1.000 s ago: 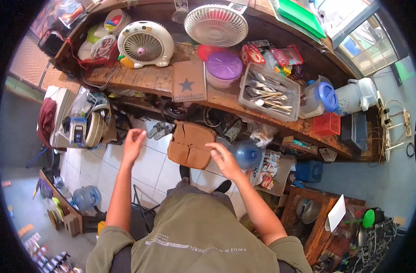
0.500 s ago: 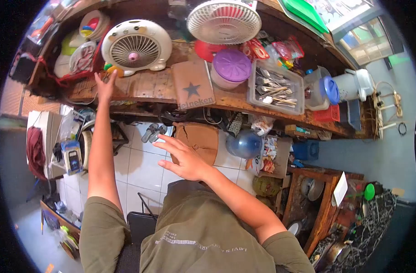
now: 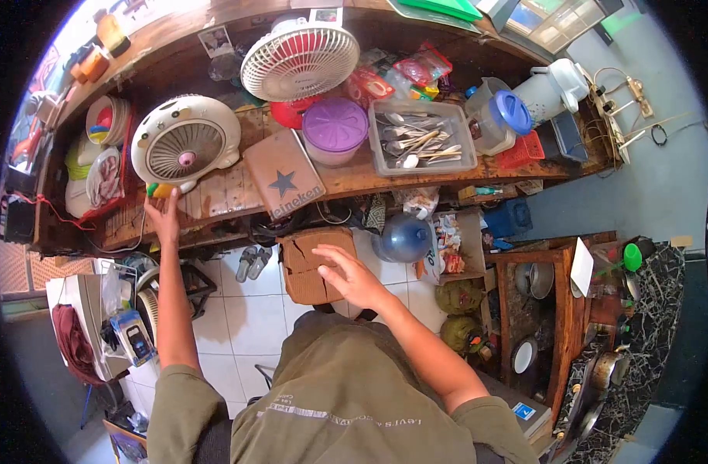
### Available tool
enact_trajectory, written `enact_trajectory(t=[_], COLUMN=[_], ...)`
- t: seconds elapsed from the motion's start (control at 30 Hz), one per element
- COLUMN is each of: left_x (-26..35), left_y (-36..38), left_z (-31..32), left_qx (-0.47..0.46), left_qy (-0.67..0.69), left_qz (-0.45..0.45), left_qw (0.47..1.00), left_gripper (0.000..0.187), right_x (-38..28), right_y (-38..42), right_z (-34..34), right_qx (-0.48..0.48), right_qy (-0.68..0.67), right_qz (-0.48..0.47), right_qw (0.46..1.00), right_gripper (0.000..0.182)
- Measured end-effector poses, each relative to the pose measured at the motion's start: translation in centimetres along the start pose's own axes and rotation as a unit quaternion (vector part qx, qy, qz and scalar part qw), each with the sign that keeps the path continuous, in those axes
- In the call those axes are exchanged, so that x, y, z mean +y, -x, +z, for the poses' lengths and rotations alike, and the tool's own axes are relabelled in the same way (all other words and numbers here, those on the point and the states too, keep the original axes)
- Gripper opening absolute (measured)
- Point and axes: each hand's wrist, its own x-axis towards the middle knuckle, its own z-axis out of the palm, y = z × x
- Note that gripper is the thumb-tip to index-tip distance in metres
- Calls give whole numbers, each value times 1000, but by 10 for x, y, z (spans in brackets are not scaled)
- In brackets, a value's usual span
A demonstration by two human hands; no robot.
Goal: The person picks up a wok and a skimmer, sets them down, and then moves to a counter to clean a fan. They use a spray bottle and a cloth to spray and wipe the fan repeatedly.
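Note:
My left hand point(image 3: 165, 222) reaches up to the shelf edge, fingers apart, its fingertips right at the orange and green carrot-shaped piece point(image 3: 165, 189) on the base of a small white fan point(image 3: 185, 143). The fan has an animal-like rim and a pink hub. My right hand point(image 3: 352, 277) hovers in front of my body with its fingers stretched out and nothing in it. Below it in this view is a brown seat point(image 3: 307, 267) with a torn top. A brown Heineken board point(image 3: 283, 174) with a dark star rests beside the fan.
Along the wooden shelf point(image 3: 215, 209) stand a second white fan point(image 3: 300, 62), a purple-lidded tub point(image 3: 335, 131), a clear bin of cutlery point(image 3: 424, 139) and a blue-lidded container point(image 3: 509, 112). A water jug point(image 3: 404, 238) and slippers point(image 3: 253, 263) are on the floor.
The view has shifted, so the shelf sits lower and further left in it. My left hand has come up against the fan's base; my right hand stays outstretched.

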Motion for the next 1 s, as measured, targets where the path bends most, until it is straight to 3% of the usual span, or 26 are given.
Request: enact_trajectory(t=[0.2,0.27,0.33,0.4,0.47,0.53,0.6,0.7,0.77,0.8,0.87,1.0], left_x=[34,27,37,44,62,63,72,99,113,119,140,171], left_y=[42,52,77,106,134,161,185,211,225,230,239,251], left_z=[6,6,16,28,46,70,98,140,172,185,215,279], left_qx=[-10,44,130,118,33,-40,-112,-174,-225,-259,-305,-336], left_qy=[7,7,-71,-29,-45,30,57,62,124,133,168,170], left_qz=[16,-36,20,28,31,-23,-5,31,-5,-95,-178,-285], left_qw=[1000,998,989,992,998,998,992,982,966,952,920,881], left_gripper=[73,59,32,25,29,30,30,30,29,26,26,46], right_x=[14,31,42,46,62,74,82,73,66,60,64,77], right_y=[12,14,18,24,32,41,47,50,51,53,53,39], right_z=[-8,-10,-17,-27,-42,-64,-89,-129,-159,-172,-206,-272], right_qx=[48,74,103,140,157,204,226,354,402,433,467,500], right_qy=[-51,-33,-14,4,11,-72,-121,-134,-121,-125,-125,-129], right_qz=[64,27,-11,15,-1,29,-5,28,14,15,-10,-29], right_qw=[995,996,995,990,988,976,966,925,907,893,875,856], right_gripper=[36,34,34,36,35,37,39,38,36,34,38,59])
